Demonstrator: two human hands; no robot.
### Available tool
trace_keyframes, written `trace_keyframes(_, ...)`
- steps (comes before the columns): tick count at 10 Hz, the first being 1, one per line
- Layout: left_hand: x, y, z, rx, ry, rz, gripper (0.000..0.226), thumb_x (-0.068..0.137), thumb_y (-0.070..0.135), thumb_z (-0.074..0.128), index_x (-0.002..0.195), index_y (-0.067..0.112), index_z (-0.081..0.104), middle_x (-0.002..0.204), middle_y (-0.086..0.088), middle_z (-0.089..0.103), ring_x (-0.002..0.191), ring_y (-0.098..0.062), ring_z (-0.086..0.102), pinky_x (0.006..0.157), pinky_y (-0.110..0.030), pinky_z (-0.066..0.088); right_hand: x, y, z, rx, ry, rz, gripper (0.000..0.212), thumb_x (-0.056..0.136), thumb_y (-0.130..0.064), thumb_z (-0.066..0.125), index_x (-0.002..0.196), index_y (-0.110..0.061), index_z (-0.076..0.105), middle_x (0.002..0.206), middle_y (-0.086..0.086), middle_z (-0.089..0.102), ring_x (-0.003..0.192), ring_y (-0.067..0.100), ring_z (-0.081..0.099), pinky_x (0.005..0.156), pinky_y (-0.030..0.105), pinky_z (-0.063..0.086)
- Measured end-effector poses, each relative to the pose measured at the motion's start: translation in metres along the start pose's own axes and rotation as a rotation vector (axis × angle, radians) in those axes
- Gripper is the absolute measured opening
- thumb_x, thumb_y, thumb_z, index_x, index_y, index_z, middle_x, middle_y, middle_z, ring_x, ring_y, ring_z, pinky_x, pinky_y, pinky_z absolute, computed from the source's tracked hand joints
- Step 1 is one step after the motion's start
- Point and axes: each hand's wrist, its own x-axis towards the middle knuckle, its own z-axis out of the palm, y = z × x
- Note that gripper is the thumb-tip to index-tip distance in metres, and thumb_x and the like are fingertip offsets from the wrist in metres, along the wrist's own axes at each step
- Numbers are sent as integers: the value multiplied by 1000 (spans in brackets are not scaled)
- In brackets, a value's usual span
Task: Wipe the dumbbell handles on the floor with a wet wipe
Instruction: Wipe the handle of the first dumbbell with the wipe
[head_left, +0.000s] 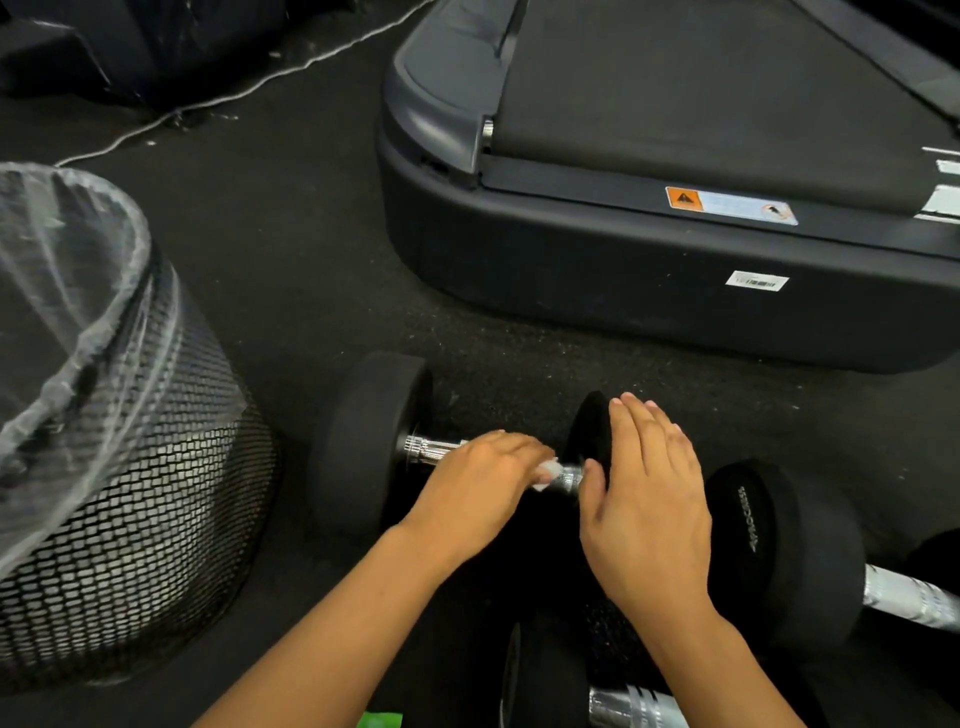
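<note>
Wiping is the step in hand: your left hand (478, 483) is curled over the chrome handle (431, 451) of the far dumbbell (363, 441), clamped on a white wipe (549, 474) that peeks out at your fingertips, pressed against the bar near its right end. Your right hand (647, 499) lies flat and open on that dumbbell's right weight (589, 431), fingers spread, gripping nothing, and looks to be steadying it against rolling. The dumbbell itself lies on the dark rubber floor (311, 260), between the mesh bin (135, 493) on your left and the treadmill (675, 208) beyond.

Judging by the bare, shiny stretch to the left of your knuckles, the next move calls for dragging the wipe back along the bar toward the left weight, turning the dumbbell so the underside gets covered too. Two more dumbbells wait nearer you, one to the right (779, 561) and one at the bottom edge (550, 680), so there's work left.

Writing: the right dumbbell's weight carries white lettering that is too blurred to make out. The treadmill wears an orange warning sticker (730, 205) and a white barcode label (757, 281); their print is too small to read.
</note>
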Motion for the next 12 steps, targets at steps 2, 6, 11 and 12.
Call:
trace_keyframes(2, -19, -4, 7, -1, 177, -99, 36, 84, 20, 44, 109, 13, 68, 110, 0, 68, 105, -15, 62, 97, -29, 43, 3, 0, -1, 5, -9, 2, 53, 87, -28, 34, 131, -1, 46, 135, 13, 49, 130, 26, 39, 111, 36, 21)
trace_keyframes(6, -6, 3, 9, -24, 200, -91, 32, 80, 18, 42, 94, 15, 70, 92, 3, 71, 87, -12, 65, 98, -23, 39, 3, 0, 0, 10, 7, 3, 52, 86, -26, 38, 130, 0, 47, 133, 14, 50, 129, 27, 41, 110, 33, 17)
trace_keyframes(11, -10, -4, 5, 44, 207, -222, 28, 90, 24, 45, 97, 15, 70, 96, 1, 70, 95, -15, 64, 100, -27, 39, 3, 0, 0, 16, 9, 2, 52, 86, -27, 36, 130, 0, 47, 134, 14, 50, 129, 28, 41, 111, 34, 18)
trace_keyframes(12, -9, 0, 15, -13, 240, -98, 36, 84, 28, 42, 98, 13, 71, 99, -1, 72, 94, -14, 67, 98, -30, 44, 3, 0, 2, 8, 9, 9, 53, 86, -27, 35, 130, 0, 47, 134, 14, 50, 129, 28, 41, 110, 35, 20)
